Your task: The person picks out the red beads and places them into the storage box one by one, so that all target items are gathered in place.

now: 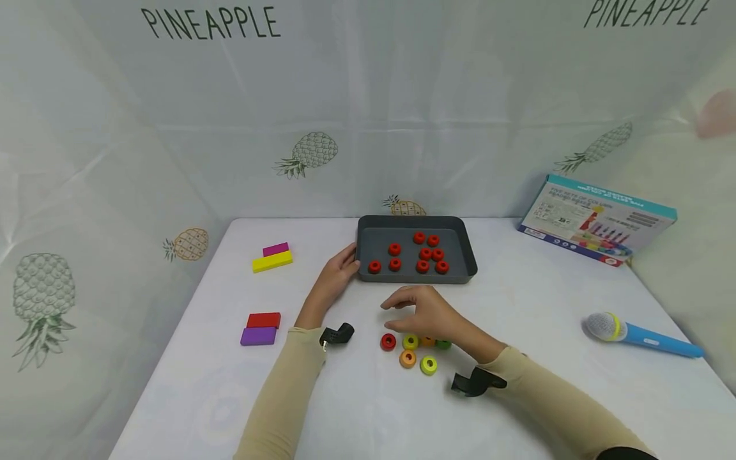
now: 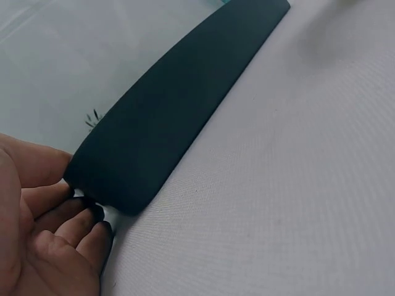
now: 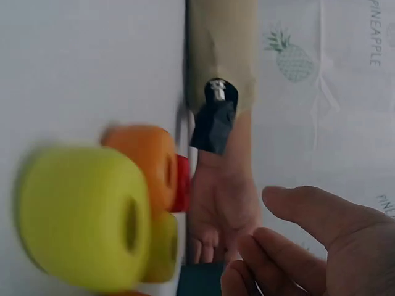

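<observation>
My left hand (image 1: 336,276) holds the near left corner of a dark grey tray (image 1: 411,279), thumb at the rim and fingers against the outer side in the left wrist view. Several red rings (image 1: 419,237) lie inside. My right hand (image 1: 428,313) hovers over loose rings on the table, its thumb and forefinger apart with nothing between them. Below it are a red ring (image 1: 383,343), two yellow-green rings (image 1: 428,372), orange rings (image 1: 407,365) and a green ring (image 1: 445,345), partly hidden by the hand. The right wrist view shows a yellow-green ring (image 3: 80,216) up close.
On the left lie a purple-pink block (image 1: 276,249), a yellow block (image 1: 273,261), a red block (image 1: 264,320) and a violet block (image 1: 258,336). To the right are a blue microphone (image 1: 655,338) and a printed box (image 1: 595,220). A pineapple-print sheet (image 1: 368,96) hangs behind the white table (image 1: 184,383).
</observation>
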`<state>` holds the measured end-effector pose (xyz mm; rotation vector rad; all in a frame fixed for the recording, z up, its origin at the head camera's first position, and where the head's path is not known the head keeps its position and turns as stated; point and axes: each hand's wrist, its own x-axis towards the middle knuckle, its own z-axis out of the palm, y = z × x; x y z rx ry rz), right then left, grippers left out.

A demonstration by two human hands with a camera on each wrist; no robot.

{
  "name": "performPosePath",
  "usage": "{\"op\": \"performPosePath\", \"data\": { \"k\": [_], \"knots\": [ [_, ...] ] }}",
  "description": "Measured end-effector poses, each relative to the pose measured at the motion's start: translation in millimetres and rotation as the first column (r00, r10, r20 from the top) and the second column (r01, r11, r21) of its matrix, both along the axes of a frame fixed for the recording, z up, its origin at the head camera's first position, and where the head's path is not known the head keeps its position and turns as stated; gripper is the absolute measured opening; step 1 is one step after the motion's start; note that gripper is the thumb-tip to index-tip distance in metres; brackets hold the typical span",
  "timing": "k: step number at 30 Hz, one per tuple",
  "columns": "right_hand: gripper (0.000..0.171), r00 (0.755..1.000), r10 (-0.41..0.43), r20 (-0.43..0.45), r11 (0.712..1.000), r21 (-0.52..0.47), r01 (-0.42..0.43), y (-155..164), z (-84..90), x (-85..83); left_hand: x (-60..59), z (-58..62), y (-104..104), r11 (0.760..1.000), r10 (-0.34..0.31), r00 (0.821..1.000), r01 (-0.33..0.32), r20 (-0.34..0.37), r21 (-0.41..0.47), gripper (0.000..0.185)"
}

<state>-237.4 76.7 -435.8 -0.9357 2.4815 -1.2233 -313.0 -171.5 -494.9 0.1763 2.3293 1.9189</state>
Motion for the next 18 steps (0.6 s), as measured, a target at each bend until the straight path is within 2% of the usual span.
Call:
{"op": "performPosePath", "data": {
  "k": [5, 10, 18],
  "knots": [
    [0.03, 0.999, 0.049, -0.015, 0.998, 0.026, -0.049, 0.5, -13.0, 10.4, 0.1, 0.1, -0.5, 1.0, -0.005, 1.0, 0.005, -0.001, -0.008, 0.058],
    [0.025, 0.993, 0.085, -0.079, 0.996, 0.048, -0.081, 0.9, -23.2, 15.4, 0.8, 0.0, -0.5, 1.0, -0.003, 1.0, 0.003, 0.008, -0.01, 0.058],
    [0.02, 0.984, 0.122, -0.131, 0.989, 0.096, -0.11, 2.0, -29.0, 19.0, -0.6, -1.1, -0.1, 1.0, -0.003, 1.0, 0.003, 0.01, -0.003, 0.058]
  ]
}}
